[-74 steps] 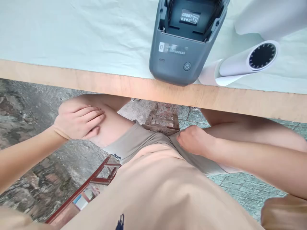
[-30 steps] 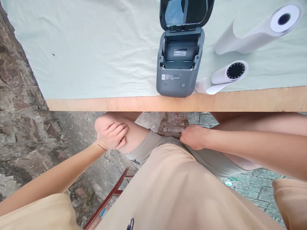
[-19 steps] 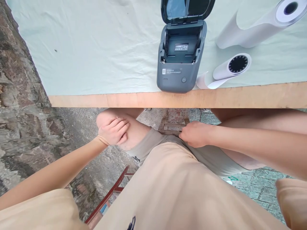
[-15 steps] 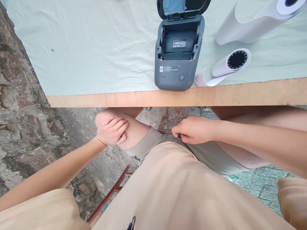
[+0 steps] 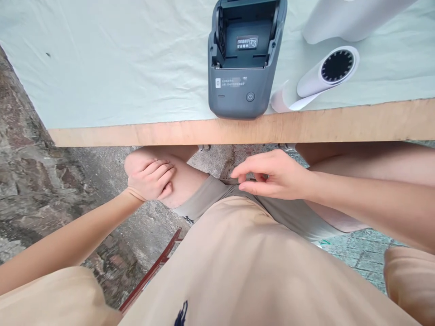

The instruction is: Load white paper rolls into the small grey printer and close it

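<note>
The portable printer (image 5: 234, 90) sits on the tablecloth (image 5: 118, 68) at the near edge of the table (image 5: 163, 132); just right of it lies the near paper roll (image 5: 311, 85), and behind that, the far paper roll (image 5: 350, 20).

Wears bge tee (image 5: 258, 253), gry shorts (image 5: 199, 195), dk logos (image 5: 181, 313).

bright, soft daylight here, and the pale cloth (image 5: 136, 68) is nearly washing out! shade gathers beneath the table edge (image 5: 340, 120), darkening the right thigh (image 5: 367, 158); inside the printer (image 5: 234, 103) it goes dim. its label (image 5: 233, 82) smears in part, and the wide lens stretches the right forearm (image 5: 370, 197) towards the frame's side.
</note>
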`<state>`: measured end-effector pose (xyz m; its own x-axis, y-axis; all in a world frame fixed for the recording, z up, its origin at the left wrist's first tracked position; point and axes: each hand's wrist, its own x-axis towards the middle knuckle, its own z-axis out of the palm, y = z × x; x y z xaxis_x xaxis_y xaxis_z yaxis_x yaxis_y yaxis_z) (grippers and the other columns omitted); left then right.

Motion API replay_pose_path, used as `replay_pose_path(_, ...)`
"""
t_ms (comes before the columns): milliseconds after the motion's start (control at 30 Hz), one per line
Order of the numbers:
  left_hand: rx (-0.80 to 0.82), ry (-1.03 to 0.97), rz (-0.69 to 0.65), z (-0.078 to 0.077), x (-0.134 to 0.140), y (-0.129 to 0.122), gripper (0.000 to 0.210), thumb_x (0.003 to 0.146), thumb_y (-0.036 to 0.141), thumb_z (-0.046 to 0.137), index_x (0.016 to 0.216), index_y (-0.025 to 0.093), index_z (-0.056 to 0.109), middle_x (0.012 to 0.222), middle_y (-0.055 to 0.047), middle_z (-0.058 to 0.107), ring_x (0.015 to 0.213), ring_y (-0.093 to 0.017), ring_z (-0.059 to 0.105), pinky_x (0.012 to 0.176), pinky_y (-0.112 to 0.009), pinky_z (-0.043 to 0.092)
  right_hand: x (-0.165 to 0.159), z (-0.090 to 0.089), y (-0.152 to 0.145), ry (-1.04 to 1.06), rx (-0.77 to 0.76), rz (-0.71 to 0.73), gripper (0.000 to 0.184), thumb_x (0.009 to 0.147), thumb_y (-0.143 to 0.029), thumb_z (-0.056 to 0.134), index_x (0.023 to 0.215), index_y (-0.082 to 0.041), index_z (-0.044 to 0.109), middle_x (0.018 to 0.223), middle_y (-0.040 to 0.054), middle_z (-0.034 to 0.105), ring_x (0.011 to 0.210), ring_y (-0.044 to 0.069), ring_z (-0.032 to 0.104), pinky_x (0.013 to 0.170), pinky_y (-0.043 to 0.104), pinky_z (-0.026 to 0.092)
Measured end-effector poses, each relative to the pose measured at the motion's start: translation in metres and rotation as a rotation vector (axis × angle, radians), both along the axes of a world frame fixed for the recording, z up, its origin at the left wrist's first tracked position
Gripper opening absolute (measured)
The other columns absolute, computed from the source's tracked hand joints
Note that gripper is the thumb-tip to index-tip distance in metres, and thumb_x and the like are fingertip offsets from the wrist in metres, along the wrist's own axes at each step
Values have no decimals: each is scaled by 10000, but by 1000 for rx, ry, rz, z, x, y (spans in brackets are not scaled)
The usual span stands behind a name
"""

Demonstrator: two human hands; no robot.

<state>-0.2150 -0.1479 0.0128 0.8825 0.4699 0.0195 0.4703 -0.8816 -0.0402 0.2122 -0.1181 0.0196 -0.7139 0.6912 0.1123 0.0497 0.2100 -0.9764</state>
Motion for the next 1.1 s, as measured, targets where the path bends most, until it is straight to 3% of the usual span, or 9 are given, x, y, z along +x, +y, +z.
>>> replay_pose_path(133, 5, 20, 4, 1, -1, 0, 311, 974, 346, 547, 1165, 197, 742, 1058, -61, 905, 962, -236, 828, 930, -407, 606, 1, -3, -3, 30, 87, 16, 310, 1178, -344, 583, 1019, -190, 799, 833, -15, 770, 733, 34, 660, 672, 177, 413)
replay_pose_path(300, -13, 53, -2, 1, -2, -1, 336, 990, 339, 576, 1205, 136, 738, 1105, -87, 895, 1020, -240, 804, 937, -413, 594, 3, -5, -6, 20, 130, 26, 332, 1191, -355, 565, 1027, -198, 807, 837, -24, 777, 721, 27, 651, 662, 196, 398)
replay_pose_path(567, 1, 64, 3, 1, -3, 0, 314, 1006, 362, 546, 1170, 174, 737, 1105, -47, 904, 1001, -216, 809, 939, -389, 600, 5, -7, -8, -3, 159, 35, 332, 1196, -370, 557, 1048, -215, 810, 829, -29, 770, 730, 31, 646, 652, 229, 365)
replay_pose_path(967, 10, 19, -19, 2, 2, 3, 322, 945, 348, 590, 1135, 149, 759, 1042, -76, 903, 977, -230, 808, 926, -386, 609, 5, -8, -10, -62, 166, 51, 375, 1207, -403, 518, 1051, -230, 813, 795, -23, 750, 704, 38, 613, 638, 229, 331)
replay_pose_path(1100, 6, 11, -3, 0, 0, 2, 316, 943, 352, 561, 1146, 199, 750, 1048, -60, 910, 959, -239, 834, 915, -398, 616, 4, -9, -13, -164, 148, 27, 287, 1140, -231, 526, 1068, -212, 802, 885, -9, 788, 741, 55, 637, 627, 233, 317)
